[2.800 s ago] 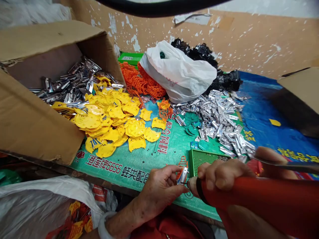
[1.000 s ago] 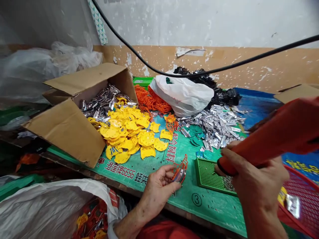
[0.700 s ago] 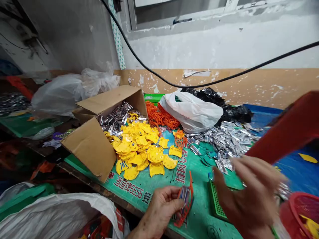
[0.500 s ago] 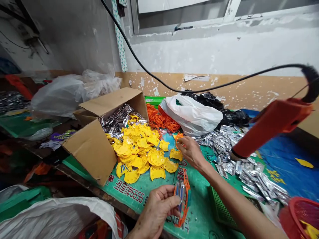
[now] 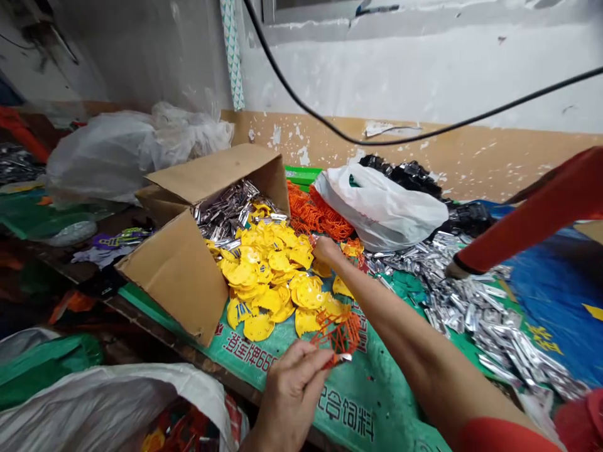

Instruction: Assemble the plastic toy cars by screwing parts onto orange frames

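Since the frame a moment ago, the right hand (image 5: 325, 251) has shifted left from a loose orange-and-yellow plastic piece (image 5: 353, 248) to the far right edge of the heap of curved yellow plastic plates (image 5: 257, 267); its fingers are hidden, so I cannot tell whether they are open or closed. The left hand (image 5: 294, 383), just in front of that heap, pinches an orange plastic lattice piece (image 5: 351, 328) with a shiny metal part (image 5: 345, 358), now tipped over from its more upright pose. Right of the heap, the bare forearm (image 5: 396, 329) crosses the green-covered surface (image 5: 389, 380), hiding part of it; beyond the arm lie silver metal strips (image 5: 490, 314), with a red-orange power tool (image 5: 527, 216) hanging above them. Behind the heap are tangled orange lattices (image 5: 330, 216) and a white plastic bag (image 5: 386, 204); to its left, an open brown cardboard box (image 5: 174, 270).
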Demonstrator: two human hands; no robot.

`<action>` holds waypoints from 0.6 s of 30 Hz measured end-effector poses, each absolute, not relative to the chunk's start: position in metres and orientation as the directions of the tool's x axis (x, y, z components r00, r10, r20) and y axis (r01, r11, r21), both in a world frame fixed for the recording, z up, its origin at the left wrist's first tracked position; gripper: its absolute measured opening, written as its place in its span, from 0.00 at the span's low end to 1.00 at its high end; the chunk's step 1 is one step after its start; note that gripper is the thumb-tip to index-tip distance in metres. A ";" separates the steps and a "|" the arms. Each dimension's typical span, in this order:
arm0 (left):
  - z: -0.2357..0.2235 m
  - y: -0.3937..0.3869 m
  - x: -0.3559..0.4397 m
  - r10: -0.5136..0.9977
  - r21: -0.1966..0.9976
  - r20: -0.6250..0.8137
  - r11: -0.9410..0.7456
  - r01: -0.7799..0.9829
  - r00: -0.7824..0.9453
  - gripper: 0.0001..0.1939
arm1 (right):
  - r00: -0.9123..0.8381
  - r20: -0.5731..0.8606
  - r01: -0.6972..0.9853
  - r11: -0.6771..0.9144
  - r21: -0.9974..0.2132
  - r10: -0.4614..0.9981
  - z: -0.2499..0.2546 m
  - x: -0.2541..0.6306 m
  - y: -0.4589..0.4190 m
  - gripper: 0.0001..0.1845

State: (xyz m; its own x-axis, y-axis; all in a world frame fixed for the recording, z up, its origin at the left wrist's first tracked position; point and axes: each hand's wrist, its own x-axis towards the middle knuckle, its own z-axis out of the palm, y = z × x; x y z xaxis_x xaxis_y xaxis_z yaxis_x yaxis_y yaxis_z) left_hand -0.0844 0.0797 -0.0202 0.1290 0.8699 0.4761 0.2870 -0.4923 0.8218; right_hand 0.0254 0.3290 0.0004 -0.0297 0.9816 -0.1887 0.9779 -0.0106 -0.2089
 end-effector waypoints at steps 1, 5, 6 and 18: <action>-0.018 0.078 -0.085 0.795 0.718 0.582 -0.601 0.351 0.169 0.14 | -0.027 -0.199 0.976 -0.017 -0.217 0.980 -0.002 0.026 0.330 0.18; -0.012 0.068 -0.092 0.612 0.460 0.709 -0.778 0.429 0.350 0.14 | 0.022 -0.215 0.961 -0.080 -0.265 0.976 -0.002 0.030 0.326 0.18; -0.013 0.064 -0.094 0.585 0.430 0.719 -0.798 0.421 0.375 0.14 | 0.043 -0.207 0.956 -0.101 -0.277 0.977 0.000 0.032 0.323 0.18; -0.009 0.047 -0.093 0.542 0.383 0.774 -0.813 0.439 0.329 0.17 | -0.053 -0.033 0.702 0.014 -0.713 0.998 0.026 0.083 0.221 0.27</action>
State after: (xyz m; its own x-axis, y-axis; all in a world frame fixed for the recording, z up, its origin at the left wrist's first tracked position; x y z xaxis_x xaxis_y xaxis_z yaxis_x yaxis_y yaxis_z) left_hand -0.0927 0.0465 -0.0092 0.3290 0.5416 0.7736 0.4390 -0.8130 0.3825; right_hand 0.0833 0.2208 0.0261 -0.0529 0.9981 -0.0331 0.7015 0.0135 -0.7125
